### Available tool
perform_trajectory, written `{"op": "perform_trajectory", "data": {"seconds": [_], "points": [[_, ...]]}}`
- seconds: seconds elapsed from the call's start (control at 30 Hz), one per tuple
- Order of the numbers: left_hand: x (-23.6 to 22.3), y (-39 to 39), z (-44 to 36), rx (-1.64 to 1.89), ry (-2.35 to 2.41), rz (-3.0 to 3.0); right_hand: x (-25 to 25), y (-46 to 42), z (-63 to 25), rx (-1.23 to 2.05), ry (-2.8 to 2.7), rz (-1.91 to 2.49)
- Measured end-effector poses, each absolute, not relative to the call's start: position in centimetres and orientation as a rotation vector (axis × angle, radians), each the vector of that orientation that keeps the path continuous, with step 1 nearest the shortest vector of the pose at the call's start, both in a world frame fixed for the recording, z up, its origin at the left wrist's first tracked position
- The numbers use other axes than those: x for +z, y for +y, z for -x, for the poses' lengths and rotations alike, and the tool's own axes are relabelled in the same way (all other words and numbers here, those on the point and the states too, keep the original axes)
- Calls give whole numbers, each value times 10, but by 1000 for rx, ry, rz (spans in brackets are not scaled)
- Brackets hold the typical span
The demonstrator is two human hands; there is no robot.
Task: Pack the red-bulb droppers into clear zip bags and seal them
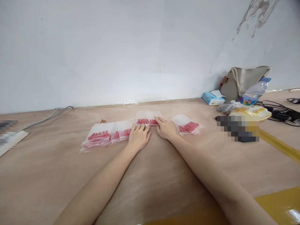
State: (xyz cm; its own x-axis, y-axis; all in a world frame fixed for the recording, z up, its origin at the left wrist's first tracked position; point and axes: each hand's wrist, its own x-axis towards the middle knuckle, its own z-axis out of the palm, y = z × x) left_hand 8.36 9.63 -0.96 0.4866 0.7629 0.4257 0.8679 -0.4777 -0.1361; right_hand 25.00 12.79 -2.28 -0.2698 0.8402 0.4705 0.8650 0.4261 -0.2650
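My left hand point(140, 137) lies flat with its fingers spread, the fingertips at the near edge of the middle clear plastic bags point(148, 114), which hold several small red pieces. On the right edge of those same bags rest the fingers of my right hand point(166, 127), also flat and open. Left of my left hand, more clear bags point(99, 128) of red pieces lie overlapped in a row. One further small pile of bags point(181, 119) with red pieces sits just right of my right hand. What the red pieces are, I cannot make out.
At the back right stand a grey bag point(250, 81), a water bottle point(256, 90) and a tissue pack point(212, 98). Black cables point(281, 114) lie beyond a yellow packet point(260, 112). A grey cable point(48, 118) runs along the left. The white wall point(105, 53) borders the wooden table point(58, 181).
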Motion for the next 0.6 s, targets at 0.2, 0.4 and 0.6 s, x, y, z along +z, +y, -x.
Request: {"op": "perform_trajectory", "data": {"seconds": [0.2,0.4,0.6], "points": [[-5,89,-78,-509,-1185,2504,-23,82,-286,-280,-2136,1271],[-5,99,-91,-548,-1048,2574,-26,55,-370,-433,-1975,1492],[-14,124,-104,-537,-1209,2572,-37,66,-398,-176,-2000,1491]]}}
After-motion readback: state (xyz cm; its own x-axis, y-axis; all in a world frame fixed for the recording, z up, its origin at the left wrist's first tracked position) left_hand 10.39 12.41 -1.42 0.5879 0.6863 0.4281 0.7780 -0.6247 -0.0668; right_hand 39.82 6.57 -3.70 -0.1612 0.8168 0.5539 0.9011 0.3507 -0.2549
